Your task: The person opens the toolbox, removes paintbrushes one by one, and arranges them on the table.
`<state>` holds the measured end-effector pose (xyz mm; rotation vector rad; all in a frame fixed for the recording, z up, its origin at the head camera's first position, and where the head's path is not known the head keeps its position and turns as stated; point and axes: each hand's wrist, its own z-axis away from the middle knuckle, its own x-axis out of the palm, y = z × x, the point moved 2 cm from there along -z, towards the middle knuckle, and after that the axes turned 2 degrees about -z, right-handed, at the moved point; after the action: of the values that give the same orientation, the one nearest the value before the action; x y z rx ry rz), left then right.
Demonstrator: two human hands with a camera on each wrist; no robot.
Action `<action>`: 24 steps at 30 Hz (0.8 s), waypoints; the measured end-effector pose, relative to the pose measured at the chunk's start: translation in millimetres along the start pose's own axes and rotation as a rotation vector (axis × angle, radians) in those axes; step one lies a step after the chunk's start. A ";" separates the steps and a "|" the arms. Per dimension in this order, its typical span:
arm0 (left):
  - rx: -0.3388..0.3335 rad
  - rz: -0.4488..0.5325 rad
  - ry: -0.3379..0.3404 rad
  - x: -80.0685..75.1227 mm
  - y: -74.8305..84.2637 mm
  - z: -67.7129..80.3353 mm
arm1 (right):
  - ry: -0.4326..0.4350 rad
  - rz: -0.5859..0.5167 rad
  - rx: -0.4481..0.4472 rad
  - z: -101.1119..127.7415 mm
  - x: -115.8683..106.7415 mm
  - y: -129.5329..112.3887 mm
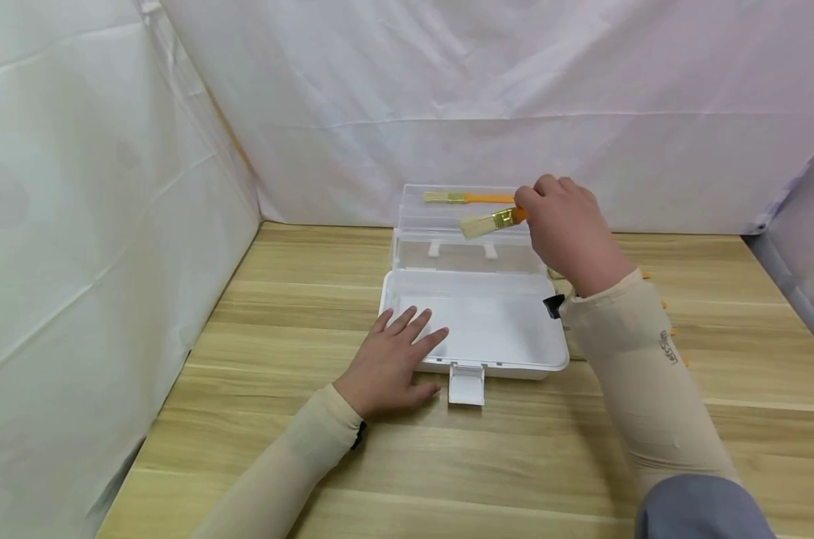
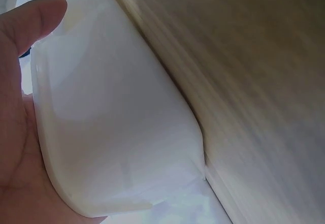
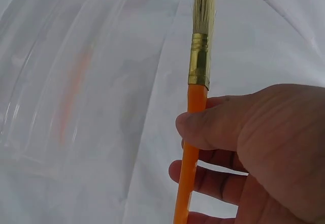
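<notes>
A white plastic box (image 1: 494,318) with its clear lid (image 1: 414,213) raised stands on the table. My right hand (image 1: 568,224) holds a paintbrush (image 1: 503,218) by its orange handle above the box's back edge. In the right wrist view, thumb and fingers pinch the paintbrush (image 3: 199,61) just below the gold ferrule, bristles pointing up. A second brush shape shows against the lid; I cannot tell whether it is a reflection. My left hand (image 1: 396,363) rests on the box's front left corner, fingers spread over the rim, thumb (image 2: 48,18) outside.
Ends of several orange handles (image 1: 646,275) show beside my right forearm, mostly hidden by it. The box's front latch (image 1: 466,385) hangs down. White sheets (image 1: 481,112) stand behind and at the sides of the wooden table (image 1: 299,292).
</notes>
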<state>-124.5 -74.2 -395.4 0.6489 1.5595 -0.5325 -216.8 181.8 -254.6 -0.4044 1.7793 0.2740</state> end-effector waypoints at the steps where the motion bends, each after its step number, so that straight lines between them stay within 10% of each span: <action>1: 0.000 -0.003 -0.001 0.0 -0.1 0.0 | 0.004 0.000 0.000 3.5 0.2 0.4; 24: -0.001 0.026 0.020 -4.2 -0.7 2.0 | 0.056 0.052 0.021 85.5 2.6 17.9</action>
<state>-123.4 -76.4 -391.5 0.6751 1.5675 -0.5073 -148.8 231.4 -278.4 -0.3548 1.8475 0.2830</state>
